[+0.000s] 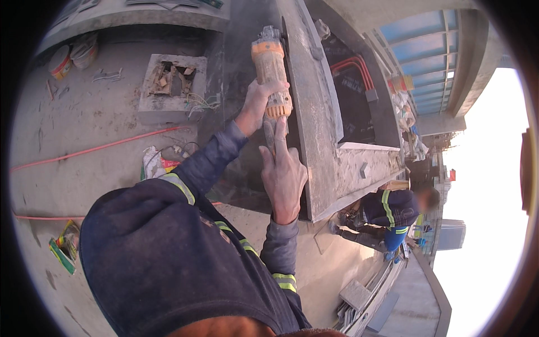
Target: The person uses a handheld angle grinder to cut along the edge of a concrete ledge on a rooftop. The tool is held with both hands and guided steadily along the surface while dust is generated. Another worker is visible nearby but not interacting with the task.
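My left hand (261,106) is closed round the body of a dusty orange angle grinder (269,70). The grinder's metal head (269,32) points away from me, beside a grey slab-faced ledge (314,112). Below the grinder's vented rear end is my right hand (284,180), its back showing. One finger stretches up against that rear end, and another digit stands apart from it. A grey, dusty strip runs between them; I cannot tell whether it is a cord. The rest of the right hand's fingers are partly hidden.
A co-worker in a dark reflective jacket (390,209) crouches beyond the ledge corner. Red hoses (95,150) cross the concrete floor at left. A square concrete block (160,109) holds rubble, with buckets (60,62) farther off. Stacked slabs (355,297) lie at lower right.
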Available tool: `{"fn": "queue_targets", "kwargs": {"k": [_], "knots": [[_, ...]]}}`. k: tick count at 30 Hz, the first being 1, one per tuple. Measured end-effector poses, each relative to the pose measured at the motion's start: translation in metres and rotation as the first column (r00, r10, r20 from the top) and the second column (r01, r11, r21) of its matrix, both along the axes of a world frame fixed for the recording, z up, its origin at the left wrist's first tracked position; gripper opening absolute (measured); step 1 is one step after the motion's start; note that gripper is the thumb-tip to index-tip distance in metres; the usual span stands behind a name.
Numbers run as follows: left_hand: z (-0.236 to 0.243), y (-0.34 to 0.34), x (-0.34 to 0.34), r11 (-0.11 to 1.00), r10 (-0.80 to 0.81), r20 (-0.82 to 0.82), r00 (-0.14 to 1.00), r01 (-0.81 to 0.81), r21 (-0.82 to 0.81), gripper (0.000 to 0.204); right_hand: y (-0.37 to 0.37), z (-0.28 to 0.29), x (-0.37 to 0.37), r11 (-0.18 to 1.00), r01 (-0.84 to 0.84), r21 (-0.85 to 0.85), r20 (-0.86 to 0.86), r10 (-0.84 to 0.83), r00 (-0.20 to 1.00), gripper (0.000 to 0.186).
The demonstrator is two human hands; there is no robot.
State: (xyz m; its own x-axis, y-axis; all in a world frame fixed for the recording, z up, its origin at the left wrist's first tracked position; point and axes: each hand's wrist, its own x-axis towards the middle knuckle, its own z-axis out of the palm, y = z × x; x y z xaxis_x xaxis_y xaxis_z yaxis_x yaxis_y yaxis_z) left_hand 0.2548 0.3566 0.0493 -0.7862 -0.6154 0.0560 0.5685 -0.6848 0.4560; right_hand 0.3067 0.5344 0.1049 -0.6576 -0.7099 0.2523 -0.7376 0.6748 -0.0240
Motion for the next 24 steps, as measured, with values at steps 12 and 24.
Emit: {"fn": "queue_targets", "kwargs": {"k": [12, 24], "knots": [[-0.001, -0.021, -0.014, 1.0, -0.009, 0.009, 1.0, 0.009, -0.017, 0.03, -0.02, -0.004, -0.017, 1.0, -0.004, -0.026, -0.022, 0.003, 1.0, 0.086], [0.001, 0.01, 0.008, 1.0, -0.022, 0.008, 1.0, 0.022, -0.001, 0.031, 0.011, 0.0, 0.008, 1.0, 0.01, -0.028, 0.059, -0.009, 0.998, 0.089]]}}
